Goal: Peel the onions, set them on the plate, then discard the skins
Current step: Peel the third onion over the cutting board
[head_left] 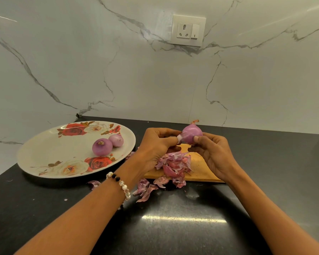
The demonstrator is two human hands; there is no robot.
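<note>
The right hand (pixel 213 151) holds an onion (pixel 191 134) up above the far end of a wooden board (pixel 201 172), thumb pressed on its near face and the other fingers curled behind it. The dry stem tip of the onion points up toward 12 o'clock. The left hand (pixel 157 144) sits just at 9 o'clock of the onion, its fingers curled and its thumb and fingertips pinching a pale flap of skin (pixel 180 139) that peels off the onion's left side.

Below the hands, a heap of purple skins (pixel 173 164) lies on the board, and more loose skins (pixel 147 188) spill off the near edge onto the black counter (pixel 173 227), toward 7 o'clock of the board. 1 small piece (pixel 94 184) lies apart, near the plate's near rim.

At 9 o'clock of the board stands a large oval plate (pixel 50 150) with rose prints. On its right part rest 2 peeled onions, touching each other: the larger onion (pixel 102 147) nearer, the smaller onion (pixel 116 140) at its 1 o'clock.

A bead bracelet (pixel 119 183) circles the left wrist. On the marble wall at 12 o'clock a socket with a switch (pixel 188 30) is mounted.
</note>
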